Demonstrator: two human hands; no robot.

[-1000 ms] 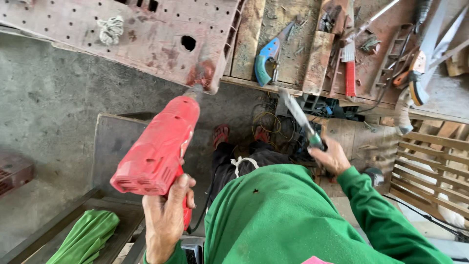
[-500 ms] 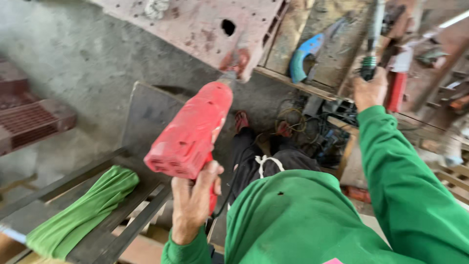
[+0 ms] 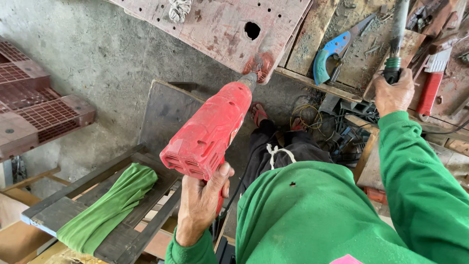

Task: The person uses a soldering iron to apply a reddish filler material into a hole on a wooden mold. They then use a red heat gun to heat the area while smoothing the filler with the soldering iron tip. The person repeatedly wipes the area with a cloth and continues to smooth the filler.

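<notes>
Raised since before, the right hand [image 3: 394,93] grips a green-handled tool [image 3: 396,34], perhaps a screwdriver; the left hand [image 3: 201,203] clenches the red drill [image 3: 207,132] against the board [image 3: 220,27].

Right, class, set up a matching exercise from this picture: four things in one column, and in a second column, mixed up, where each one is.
Things:
1. red power drill
2. green-handled tool
3. folded green cloth
4. blue-handled tool

Places:
A. lying on the dark slatted bench
B. lying untouched on the wooden workbench
C. gripped in the left hand
D. gripped in the right hand

Pairs: 1-C, 2-D, 3-A, 4-B
</notes>
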